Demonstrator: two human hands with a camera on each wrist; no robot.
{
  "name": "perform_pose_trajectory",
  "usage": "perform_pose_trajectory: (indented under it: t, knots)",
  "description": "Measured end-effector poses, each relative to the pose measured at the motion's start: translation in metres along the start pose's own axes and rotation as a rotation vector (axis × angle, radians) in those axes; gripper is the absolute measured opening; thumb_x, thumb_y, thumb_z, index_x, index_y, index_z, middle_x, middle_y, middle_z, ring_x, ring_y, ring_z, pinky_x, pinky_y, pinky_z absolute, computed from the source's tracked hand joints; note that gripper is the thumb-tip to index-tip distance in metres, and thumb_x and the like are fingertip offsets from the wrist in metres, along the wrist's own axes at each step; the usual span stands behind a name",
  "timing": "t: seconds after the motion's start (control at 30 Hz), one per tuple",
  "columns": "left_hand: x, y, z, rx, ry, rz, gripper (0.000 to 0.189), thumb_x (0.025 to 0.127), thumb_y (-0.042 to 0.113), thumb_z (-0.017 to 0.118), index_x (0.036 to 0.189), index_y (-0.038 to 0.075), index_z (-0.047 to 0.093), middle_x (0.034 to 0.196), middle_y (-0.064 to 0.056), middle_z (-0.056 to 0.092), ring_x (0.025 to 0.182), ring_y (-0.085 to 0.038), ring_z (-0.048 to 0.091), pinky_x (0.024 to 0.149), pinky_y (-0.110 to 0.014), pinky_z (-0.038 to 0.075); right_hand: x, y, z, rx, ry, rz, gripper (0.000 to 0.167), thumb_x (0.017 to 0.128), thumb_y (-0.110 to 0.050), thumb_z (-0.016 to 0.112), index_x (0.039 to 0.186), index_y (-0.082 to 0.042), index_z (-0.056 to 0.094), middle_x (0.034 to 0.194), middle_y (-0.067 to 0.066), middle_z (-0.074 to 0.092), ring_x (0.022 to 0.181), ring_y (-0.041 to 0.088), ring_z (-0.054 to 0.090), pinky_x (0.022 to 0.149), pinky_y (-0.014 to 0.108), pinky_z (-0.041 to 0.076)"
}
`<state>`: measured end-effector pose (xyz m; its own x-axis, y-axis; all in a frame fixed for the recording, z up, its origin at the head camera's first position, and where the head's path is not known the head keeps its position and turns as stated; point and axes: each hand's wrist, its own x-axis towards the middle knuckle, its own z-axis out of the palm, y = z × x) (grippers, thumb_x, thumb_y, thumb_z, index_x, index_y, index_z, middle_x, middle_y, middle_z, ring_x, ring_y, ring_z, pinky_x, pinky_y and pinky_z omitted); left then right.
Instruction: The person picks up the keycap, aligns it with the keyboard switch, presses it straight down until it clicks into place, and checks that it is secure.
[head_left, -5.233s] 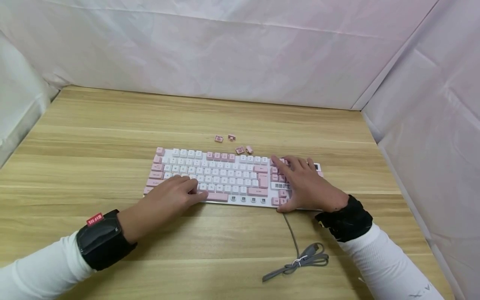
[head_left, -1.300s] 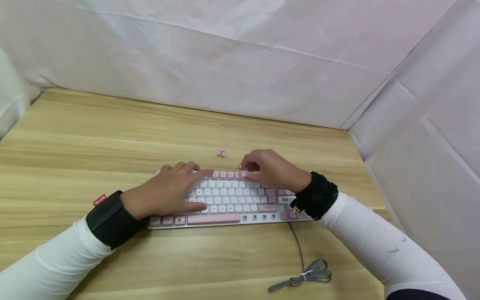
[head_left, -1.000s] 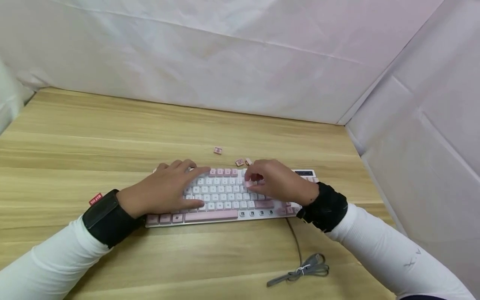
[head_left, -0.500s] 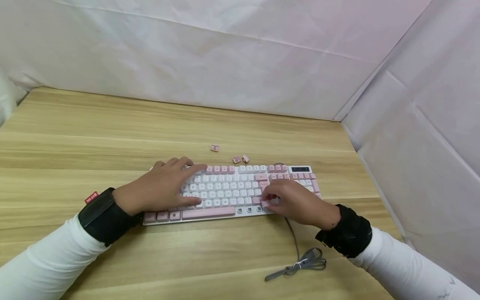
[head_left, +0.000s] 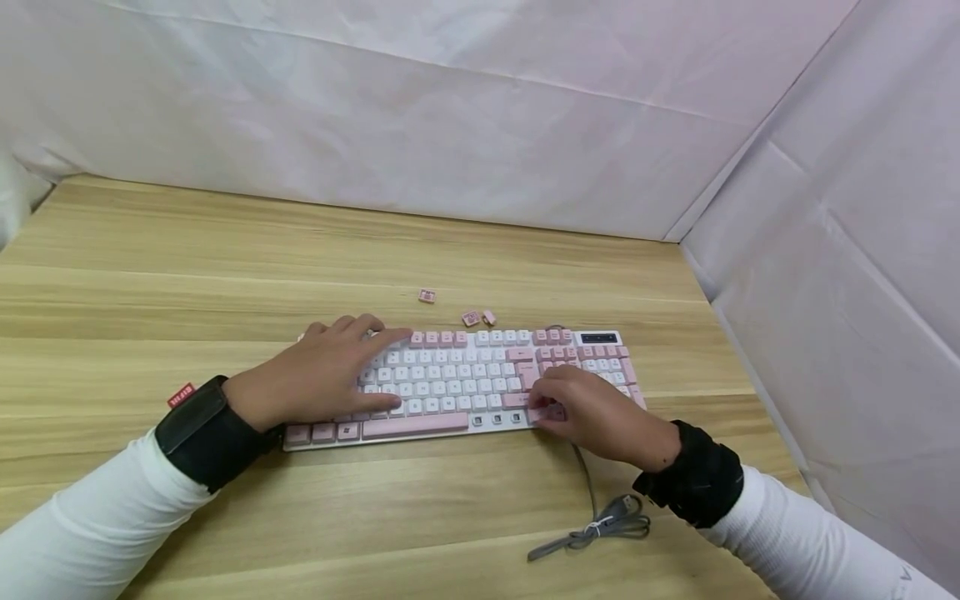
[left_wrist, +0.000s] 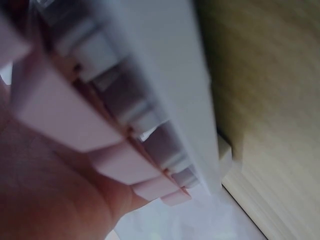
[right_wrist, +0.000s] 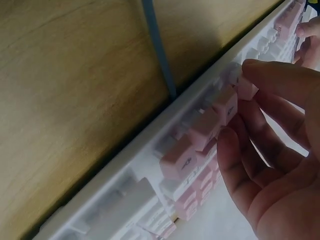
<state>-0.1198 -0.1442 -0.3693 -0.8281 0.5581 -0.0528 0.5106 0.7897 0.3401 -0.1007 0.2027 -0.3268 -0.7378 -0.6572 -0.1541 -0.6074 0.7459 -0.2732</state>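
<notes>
A pink-and-white keyboard lies on the wooden table. My left hand rests spread over its left end, thumb and forefinger stretched across the keys. In the left wrist view, part of that hand shows against a row of pink keycaps. My right hand is at the bottom row, right of the space bar. Its thumb and fingers pinch a pink keycap, level with the bare switches and beside the pink arrow keys. The fingers partly cover this keycap in the head view.
Behind the keyboard lie three loose pink keycaps: one alone, another flat, and a tilted one. A tied grey cable lies in front on the table. White cloth encloses the back and sides.
The right hand has taken one of the loose pink keycaps from behind the keyboard and carried it rightward and nearer to the bottom row. The left hand has shifted up and left, its fingers spreading.
</notes>
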Motion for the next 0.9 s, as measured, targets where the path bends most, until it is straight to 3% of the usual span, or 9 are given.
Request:
perform_pose_trajectory:
  t: [0.33, 0.63, 0.9]
  knots:
    - [-0.0005, 0.0005, 0.0000, 0.001, 0.002, 0.001, 0.089, 0.084, 0.068, 0.066, 0.156, 0.027, 0.035, 0.143, -0.012, 0.050, 0.129, -0.037, 0.052, 0.099, -0.065, 0.040, -0.0018, -0.0022, -0.0021, -0.021, 0.013, -0.027, 0.005, 0.087, -0.010, 0.077, 0.091, -0.014, 0.077, 0.084, -0.008, 0.065, 0.075, 0.003, 0.055, 0.066, 0.019, 0.049]
    - [-0.0008, 0.0007, -0.0005, 0.002, 0.005, 0.004, 0.089, 0.084, 0.067, 0.067, 0.156, 0.026, 0.035, 0.143, -0.012, 0.050, 0.128, -0.037, 0.052, 0.099, -0.066, 0.040, -0.0045, -0.0030, -0.0045, -0.038, 0.025, -0.033, 0.011, 0.084, -0.008, 0.081, 0.094, -0.012, 0.081, 0.086, -0.006, 0.066, 0.078, 0.001, 0.058, 0.065, 0.017, 0.050]
    - [-0.0008, 0.0003, -0.0009, 0.006, 0.010, 0.007, 0.089, 0.084, 0.067, 0.067, 0.156, 0.026, 0.036, 0.142, -0.012, 0.051, 0.127, -0.038, 0.053, 0.097, -0.065, 0.041, -0.0051, -0.0033, -0.0017, -0.041, 0.049, -0.032, 0.015, 0.082, -0.005, 0.081, 0.093, -0.013, 0.079, 0.090, -0.005, 0.070, 0.085, 0.006, 0.064, 0.072, 0.021, 0.055]
